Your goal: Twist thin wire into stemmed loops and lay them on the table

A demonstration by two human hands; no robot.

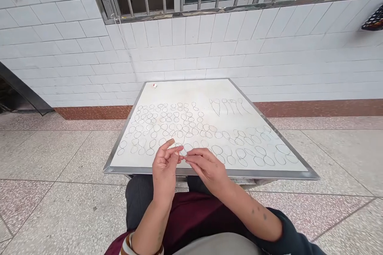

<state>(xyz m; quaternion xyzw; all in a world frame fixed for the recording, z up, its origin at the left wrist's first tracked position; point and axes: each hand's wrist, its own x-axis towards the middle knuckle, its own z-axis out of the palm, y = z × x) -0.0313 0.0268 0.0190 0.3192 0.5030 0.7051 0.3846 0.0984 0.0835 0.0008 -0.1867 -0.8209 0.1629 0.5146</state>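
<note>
My left hand (165,163) and my right hand (206,166) meet at the fingertips over the near edge of a white square table (209,91). Between the fingertips they pinch something very thin, seemingly a fine wire piece (183,157); it is too small to make out. Several thin wire loops (167,121) lie in rows across the table's left and middle. More loops (257,149) run along the right side. A short row of longer twisted loops (228,106) lies at the back right.
A small red and white object (154,86) sits at the table's far left corner. The table has a metal rim (209,173) and stands near a white tiled wall (191,48) with a barred window. Speckled floor tiles surround it. My knees are under the near edge.
</note>
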